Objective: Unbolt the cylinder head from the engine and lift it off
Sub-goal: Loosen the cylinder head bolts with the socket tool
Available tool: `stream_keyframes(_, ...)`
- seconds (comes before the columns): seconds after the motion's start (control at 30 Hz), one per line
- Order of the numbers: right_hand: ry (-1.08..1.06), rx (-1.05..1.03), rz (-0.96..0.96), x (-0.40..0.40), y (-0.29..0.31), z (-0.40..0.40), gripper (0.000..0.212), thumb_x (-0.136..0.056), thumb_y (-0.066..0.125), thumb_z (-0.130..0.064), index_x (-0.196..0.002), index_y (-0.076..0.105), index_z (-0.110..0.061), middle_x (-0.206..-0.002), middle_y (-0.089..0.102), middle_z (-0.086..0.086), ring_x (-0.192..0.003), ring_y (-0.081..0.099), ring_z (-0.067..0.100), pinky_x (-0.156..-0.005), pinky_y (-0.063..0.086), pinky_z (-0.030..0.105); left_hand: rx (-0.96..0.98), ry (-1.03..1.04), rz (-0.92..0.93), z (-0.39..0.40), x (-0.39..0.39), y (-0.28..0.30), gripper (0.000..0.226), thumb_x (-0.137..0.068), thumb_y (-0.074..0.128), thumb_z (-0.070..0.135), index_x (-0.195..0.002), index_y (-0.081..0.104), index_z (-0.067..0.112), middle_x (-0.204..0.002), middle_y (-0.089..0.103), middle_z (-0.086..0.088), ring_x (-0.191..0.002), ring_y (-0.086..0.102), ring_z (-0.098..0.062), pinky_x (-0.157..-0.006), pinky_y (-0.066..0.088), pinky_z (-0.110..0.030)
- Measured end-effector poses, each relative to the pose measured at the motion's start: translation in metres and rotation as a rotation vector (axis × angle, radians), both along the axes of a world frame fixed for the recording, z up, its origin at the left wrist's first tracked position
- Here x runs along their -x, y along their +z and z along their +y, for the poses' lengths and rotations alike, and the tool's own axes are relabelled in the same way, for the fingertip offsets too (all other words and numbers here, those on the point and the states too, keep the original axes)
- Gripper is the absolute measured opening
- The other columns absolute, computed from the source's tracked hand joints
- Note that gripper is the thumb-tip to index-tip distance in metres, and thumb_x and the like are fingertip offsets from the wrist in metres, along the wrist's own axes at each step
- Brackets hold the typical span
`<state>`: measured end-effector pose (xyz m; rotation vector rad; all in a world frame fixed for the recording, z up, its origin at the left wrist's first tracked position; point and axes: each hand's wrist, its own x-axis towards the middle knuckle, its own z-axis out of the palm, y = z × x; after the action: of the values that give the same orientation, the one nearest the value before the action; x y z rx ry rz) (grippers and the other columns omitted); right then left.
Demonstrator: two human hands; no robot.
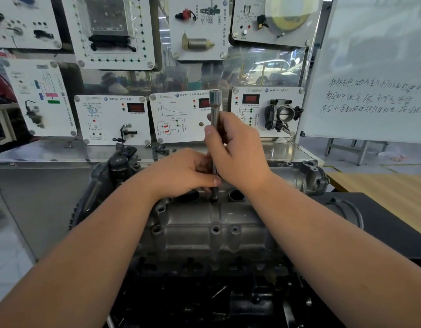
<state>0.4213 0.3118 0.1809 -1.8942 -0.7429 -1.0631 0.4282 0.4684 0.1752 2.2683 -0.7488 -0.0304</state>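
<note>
Turning: judged step, a bolt is loosened by hand with the long socket bar point(214, 129).
Right hand point(238, 150): fingers curled round the bar's middle.
Left hand point(188, 171): fingers pinch the bar low down, nearer the bolt.
Bar axis: nearly upright; its tip sits in a hole on top of the cylinder head point(204, 223).
Cylinder head: directly below both hands, not yet lifted off the engine point(228, 292).

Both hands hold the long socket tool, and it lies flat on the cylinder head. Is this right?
Not quite. In the head view the socket tool stands upright, its lower end in a bolt hole of the cylinder head. Both the left hand and the right hand do hold it.
</note>
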Motion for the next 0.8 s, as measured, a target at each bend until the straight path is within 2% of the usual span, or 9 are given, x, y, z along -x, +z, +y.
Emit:
stream_keyframes(0.1, 0.003, -0.01, 0.023, -0.0001, 0.0014, -0.0008, 0.017, -0.097, 0.057, -0.021, -0.083, 0.053, -0.012, -0.062, 0.048, -0.011, -0.056, 0.045, 0.005, -0.054, 0.034, 0.018, -0.016, 0.002, -0.011, -0.0011, 0.0003, -0.0003, 0.012, -0.095, 0.069, 0.026, -0.107, 0.074, 0.026, -0.096, 0.079, 0.01, -0.085, 0.075, -0.007, -0.089, 0.055, -0.033)
stream_keyframes(0.17, 0.006, -0.053, 0.039, -0.0013, 0.0004, -0.0007, 0.016, -0.094, 0.068, -0.027, -0.097, 0.063, -0.012, -0.07, 0.058, -0.009, -0.063, 0.053, 0.007, -0.059, 0.043, 0.02, -0.03, 0.007, -0.025, -0.0025, 0.0007, -0.0001, 0.011, -0.095, 0.069, 0.03, -0.106, 0.072, 0.03, -0.094, 0.078, 0.011, -0.082, 0.075, -0.006, -0.087, 0.054, -0.035)
stream_keyframes(0.23, -0.001, -0.105, 0.059, -0.0021, -0.0001, 0.0009, 0.031, -0.089, 0.074, -0.029, -0.112, 0.063, -0.011, -0.078, 0.064, -0.005, -0.069, 0.059, 0.009, -0.066, 0.05, 0.025, -0.025, 0.01, -0.032, -0.0033, 0.0007, -0.0003, 0.009, -0.094, 0.07, 0.032, -0.104, 0.071, 0.03, -0.093, 0.078, 0.011, -0.08, 0.076, -0.008, -0.089, 0.055, -0.038)
stream_keyframes(0.33, -0.004, -0.119, 0.038, -0.0018, -0.0008, 0.0032, 0.024, -0.093, 0.071, -0.021, -0.107, 0.063, -0.005, -0.083, 0.068, 0.006, -0.074, 0.063, 0.02, -0.07, 0.053, 0.042, -0.006, 0.011, -0.025, -0.0025, 0.0006, -0.0004, 0.011, -0.093, 0.072, 0.031, -0.104, 0.073, 0.028, -0.092, 0.078, 0.011, -0.081, 0.076, -0.008, -0.088, 0.056, -0.036)
stream_keyframes(0.43, -0.012, -0.077, 0.0, -0.0018, -0.0023, 0.0015, 0.022, -0.097, 0.062, -0.018, -0.097, 0.061, 0.003, -0.075, 0.066, 0.013, -0.069, 0.063, 0.029, -0.063, 0.051, 0.046, -0.017, 0.004, -0.005, -0.0008, 0.0001, 0.0, 0.014, -0.095, 0.07, 0.025, -0.108, 0.074, 0.024, -0.097, 0.079, 0.009, -0.086, 0.075, -0.005, -0.085, 0.055, -0.027)
stream_keyframes(0.5, -0.017, -0.055, 0.006, -0.0017, -0.0022, 0.0003, 0.026, -0.098, 0.055, -0.02, -0.091, 0.058, 0.005, -0.066, 0.061, 0.012, -0.062, 0.061, 0.029, -0.057, 0.048, 0.044, -0.023, -0.001, 0.001, -0.0008, 0.0006, 0.0008, 0.016, -0.096, 0.068, 0.021, -0.111, 0.074, 0.021, -0.1, 0.079, 0.007, -0.089, 0.075, -0.005, -0.089, 0.056, -0.029)
stream_keyframes(0.6, -0.025, -0.048, 0.003, -0.001, -0.0006, 0.0004, 0.028, -0.097, 0.053, -0.023, -0.083, 0.056, 0.0, -0.06, 0.05, -0.001, -0.055, 0.047, 0.014, -0.052, 0.037, 0.032, -0.032, -0.001, -0.012, -0.0022, 0.0021, 0.0017, 0.013, -0.096, 0.069, 0.024, -0.109, 0.072, 0.025, -0.098, 0.079, 0.007, -0.085, 0.075, -0.006, -0.092, 0.056, -0.035)
stream_keyframes(0.73, -0.005, -0.09, 0.03, 0.0011, 0.0001, 0.0012, 0.023, -0.093, 0.071, -0.026, -0.1, 0.065, -0.006, -0.073, 0.064, 0.005, -0.067, 0.058, 0.018, -0.063, 0.048, 0.029, -0.034, 0.007, -0.028, -0.0036, 0.0034, 0.002, 0.008, -0.094, 0.071, 0.03, -0.102, 0.071, 0.03, -0.091, 0.078, 0.012, -0.08, 0.075, -0.007, -0.089, 0.054, -0.036)
stream_keyframes(0.8, -0.022, -0.09, 0.015, 0.0005, 0.0002, 0.0011, 0.023, -0.095, 0.069, -0.022, -0.093, 0.063, 0.0, -0.071, 0.062, 0.011, -0.065, 0.056, 0.02, -0.06, 0.046, 0.032, -0.013, 0.008, -0.019, -0.0031, 0.0035, 0.0017, 0.009, -0.093, 0.073, 0.03, -0.101, 0.072, 0.029, -0.091, 0.078, 0.012, -0.081, 0.076, -0.007, -0.087, 0.054, -0.034)
